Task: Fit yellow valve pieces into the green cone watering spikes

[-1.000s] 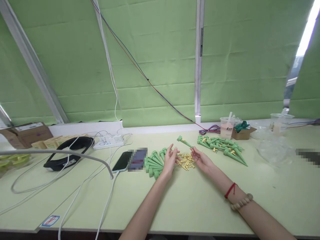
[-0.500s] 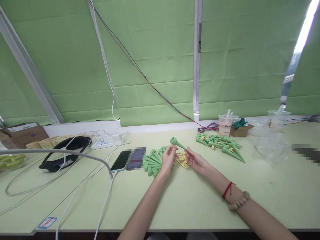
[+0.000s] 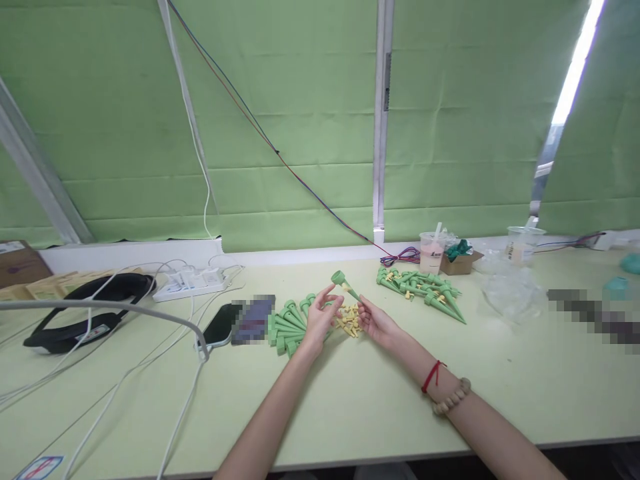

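My right hand (image 3: 376,322) pinches the narrow end of a green cone-shaped spike (image 3: 344,284), its wide end raised toward the wall. My left hand (image 3: 321,316) is beside it, thumb and forefinger at a small yellow piece (image 3: 345,288) on the spike's neck. Below both hands lies a small heap of yellow pieces (image 3: 349,322). A pile of bare green spikes (image 3: 286,325) sits to the left of my left hand. Another pile of green spikes with yellow pieces fitted (image 3: 419,289) lies farther right.
A phone (image 3: 219,325) and a blurred card lie left of the spikes. A black headset (image 3: 80,309), white power strip (image 3: 187,282) and cables cover the left side. A drink cup (image 3: 432,251), small box, clear plastic bags (image 3: 510,291) and another cup stand at the right.
My left hand went from open fingers to pinching at the spike's neck. The spike came nearer to me, and the camera view shifted right.
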A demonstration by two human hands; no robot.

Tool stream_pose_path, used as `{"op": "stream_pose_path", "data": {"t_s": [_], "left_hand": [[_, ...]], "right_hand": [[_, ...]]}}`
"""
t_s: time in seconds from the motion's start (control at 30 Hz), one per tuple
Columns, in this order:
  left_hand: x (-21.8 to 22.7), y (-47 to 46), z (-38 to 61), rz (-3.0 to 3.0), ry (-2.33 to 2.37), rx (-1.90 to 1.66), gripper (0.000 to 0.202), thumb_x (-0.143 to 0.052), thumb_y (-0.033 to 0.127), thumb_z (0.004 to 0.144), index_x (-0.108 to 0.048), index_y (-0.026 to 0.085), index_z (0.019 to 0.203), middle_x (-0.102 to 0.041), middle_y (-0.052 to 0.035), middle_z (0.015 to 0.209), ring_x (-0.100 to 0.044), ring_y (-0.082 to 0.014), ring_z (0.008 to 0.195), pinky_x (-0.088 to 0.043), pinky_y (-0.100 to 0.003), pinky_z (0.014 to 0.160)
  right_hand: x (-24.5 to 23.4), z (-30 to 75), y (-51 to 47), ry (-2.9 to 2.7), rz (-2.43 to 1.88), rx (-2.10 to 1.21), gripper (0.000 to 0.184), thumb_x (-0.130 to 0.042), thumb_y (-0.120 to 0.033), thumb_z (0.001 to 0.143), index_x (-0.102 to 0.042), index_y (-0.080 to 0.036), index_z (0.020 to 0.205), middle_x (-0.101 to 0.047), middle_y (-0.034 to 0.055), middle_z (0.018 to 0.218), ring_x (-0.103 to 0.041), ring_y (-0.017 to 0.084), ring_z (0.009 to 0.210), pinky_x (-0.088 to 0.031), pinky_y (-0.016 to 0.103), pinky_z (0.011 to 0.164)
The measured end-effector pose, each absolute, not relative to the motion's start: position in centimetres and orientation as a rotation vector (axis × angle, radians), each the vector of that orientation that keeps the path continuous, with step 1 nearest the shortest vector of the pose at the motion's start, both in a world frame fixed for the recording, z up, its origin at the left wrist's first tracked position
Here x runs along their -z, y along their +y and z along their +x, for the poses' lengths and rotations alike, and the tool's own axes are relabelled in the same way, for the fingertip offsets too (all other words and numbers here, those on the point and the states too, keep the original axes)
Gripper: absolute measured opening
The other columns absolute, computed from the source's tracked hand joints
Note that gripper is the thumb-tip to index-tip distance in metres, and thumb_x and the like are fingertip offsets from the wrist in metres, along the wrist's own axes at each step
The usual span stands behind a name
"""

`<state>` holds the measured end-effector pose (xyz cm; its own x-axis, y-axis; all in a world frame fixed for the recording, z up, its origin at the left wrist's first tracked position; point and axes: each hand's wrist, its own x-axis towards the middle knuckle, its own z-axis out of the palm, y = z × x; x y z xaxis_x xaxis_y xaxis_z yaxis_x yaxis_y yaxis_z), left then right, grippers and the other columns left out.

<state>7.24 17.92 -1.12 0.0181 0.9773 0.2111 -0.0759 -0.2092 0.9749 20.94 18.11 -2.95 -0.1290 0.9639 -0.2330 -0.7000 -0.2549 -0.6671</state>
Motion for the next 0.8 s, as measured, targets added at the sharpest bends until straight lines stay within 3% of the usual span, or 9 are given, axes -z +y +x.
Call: {"op": "stream_pose_path", "data": {"t_s": [0.2, 0.37, 0.47, 0.57, 0.67, 0.8], "left_hand": [[1.26, 17.99, 7.21, 1.279, 1.031, -1.372, 0.070, -0.064, 0.054, 0.065, -0.050, 0.015, 0.120, -0.056, -0.0114, 0.103, -0.052, -0.0043, 0.053, -0.033, -0.015, 0.040], [1.27, 18.10, 7.02, 1.237, 1.014, -1.420, 0.070, -0.060, 0.058, 0.067, -0.048, 0.017, 0.123, -0.056, -0.0115, 0.105, -0.053, -0.0046, 0.055, -0.034, -0.014, 0.041], [1.26, 18.22, 6.89, 1.215, 1.022, -1.444, 0.069, -0.057, 0.060, 0.068, -0.049, 0.017, 0.122, -0.056, -0.0110, 0.105, -0.053, -0.0051, 0.056, -0.035, -0.014, 0.042], [1.27, 18.29, 6.90, 1.175, 1.056, -1.457, 0.066, -0.057, 0.060, 0.068, -0.051, 0.018, 0.119, -0.055, -0.0110, 0.108, -0.052, -0.0050, 0.056, -0.036, -0.015, 0.042], [1.31, 18.25, 7.02, 1.157, 1.057, -1.442, 0.066, -0.057, 0.059, 0.068, -0.052, 0.017, 0.118, -0.057, -0.0116, 0.106, -0.053, -0.0058, 0.056, -0.036, -0.015, 0.042], [1.45, 18.16, 7.14, 1.201, 1.018, -1.413, 0.071, -0.060, 0.058, 0.066, -0.049, 0.017, 0.124, -0.058, -0.0115, 0.101, -0.053, -0.0055, 0.055, -0.035, -0.015, 0.042]], "right_hand": [[2.90, 20.76, 18.15, -0.453, -0.741, -1.692, 0.032, -0.057, -0.026, 0.083, -0.043, -0.015, 0.056, -0.037, -0.0081, 0.044, -0.034, 0.000, 0.032, -0.036, 0.010, 0.035], [2.98, 20.78, 17.94, -0.538, -0.735, -1.605, 0.018, -0.062, -0.026, 0.079, -0.058, -0.012, 0.068, -0.055, -0.0021, 0.057, -0.051, 0.003, 0.045, -0.049, 0.012, 0.049], [3.20, 20.96, 17.93, -0.583, -0.747, -1.473, 0.005, -0.066, -0.016, 0.074, -0.063, -0.012, 0.075, -0.061, -0.0005, 0.067, -0.057, 0.004, 0.054, -0.051, 0.011, 0.054], [3.45, 21.13, 18.07, -0.543, -0.746, -1.441, 0.006, -0.067, -0.010, 0.072, -0.064, -0.012, 0.076, -0.062, -0.0009, 0.068, -0.058, 0.004, 0.055, -0.051, 0.011, 0.055], [3.44, 21.15, 18.16, -0.487, -0.732, -1.492, 0.006, -0.067, -0.015, 0.073, -0.062, -0.012, 0.073, -0.061, -0.0011, 0.065, -0.057, 0.004, 0.053, -0.052, 0.011, 0.056], [2.93, 21.03, 18.02, -0.381, -0.735, -1.558, 0.020, -0.062, -0.029, 0.079, -0.057, -0.014, 0.068, -0.055, -0.0026, 0.056, -0.054, 0.003, 0.046, -0.051, 0.011, 0.051]]}}
